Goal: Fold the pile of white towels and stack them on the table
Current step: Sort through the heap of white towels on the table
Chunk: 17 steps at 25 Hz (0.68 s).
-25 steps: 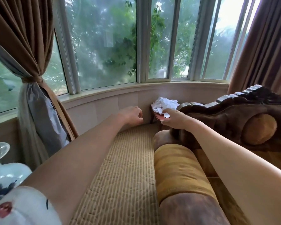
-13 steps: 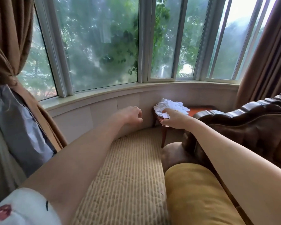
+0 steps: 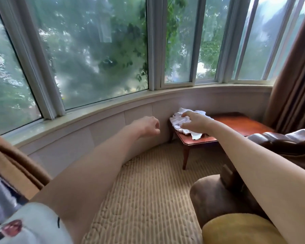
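A crumpled pile of white towels [image 3: 177, 118] lies on the near left corner of a small red-brown wooden table [image 3: 236, 123] under the bay window. My right hand [image 3: 197, 122] reaches over the pile from the right, its fingers curled into the cloth and gripping it. A loose towel end [image 3: 195, 135] hangs toward the table's front edge. My left hand [image 3: 147, 125] hovers in the air left of the table with its fingers curled and holds nothing.
A brown sofa arm [image 3: 213, 196] and a yellow bolster cushion [image 3: 236, 229] stand at the lower right. Beige ribbed carpet [image 3: 144, 191] runs up to the curved wall and window sill [image 3: 113, 106]. Brown curtains [image 3: 292, 81] hang at the right and at the lower left.
The view has moved forward and right past the sofa, showing more of the table top. My right hand has shifted from the pile's front edge onto the top of the towels.
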### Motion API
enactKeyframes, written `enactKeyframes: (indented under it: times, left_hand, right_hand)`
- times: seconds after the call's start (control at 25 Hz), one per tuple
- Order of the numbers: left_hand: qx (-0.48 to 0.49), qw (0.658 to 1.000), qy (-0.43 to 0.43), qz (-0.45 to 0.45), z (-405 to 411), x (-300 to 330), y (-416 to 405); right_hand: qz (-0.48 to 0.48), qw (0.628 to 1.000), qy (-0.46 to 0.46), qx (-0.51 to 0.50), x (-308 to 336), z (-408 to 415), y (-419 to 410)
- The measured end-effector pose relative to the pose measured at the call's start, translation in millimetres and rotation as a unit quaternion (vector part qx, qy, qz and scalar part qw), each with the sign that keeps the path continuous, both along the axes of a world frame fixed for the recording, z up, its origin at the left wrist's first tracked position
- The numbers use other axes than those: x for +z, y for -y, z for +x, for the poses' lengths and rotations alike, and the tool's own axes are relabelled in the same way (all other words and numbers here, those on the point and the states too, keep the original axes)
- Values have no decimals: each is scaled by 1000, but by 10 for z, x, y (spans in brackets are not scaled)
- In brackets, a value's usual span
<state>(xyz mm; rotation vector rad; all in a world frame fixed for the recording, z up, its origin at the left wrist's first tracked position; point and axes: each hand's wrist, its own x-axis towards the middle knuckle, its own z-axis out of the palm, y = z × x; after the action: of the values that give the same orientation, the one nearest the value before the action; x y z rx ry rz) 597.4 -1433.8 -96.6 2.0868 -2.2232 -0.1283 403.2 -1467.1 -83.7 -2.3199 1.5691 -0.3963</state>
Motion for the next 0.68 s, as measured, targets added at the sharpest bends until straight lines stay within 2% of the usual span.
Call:
enactKeyframes:
  times: [0.28, 0.52, 0.68]
  left_hand:
    - [1, 1000, 21, 5, -15, -302, 1868]
    - [-1, 1000, -21, 14, -158, -208, 3493]
    - [-27, 999, -24, 19, -397, -208, 4358]
  right_hand:
    - [3, 999, 32, -31, -296, -33, 1835]
    - [29, 999, 30, -23, -254, -161, 3499]
    - [34, 999, 20, -34, -279, -361, 4304]
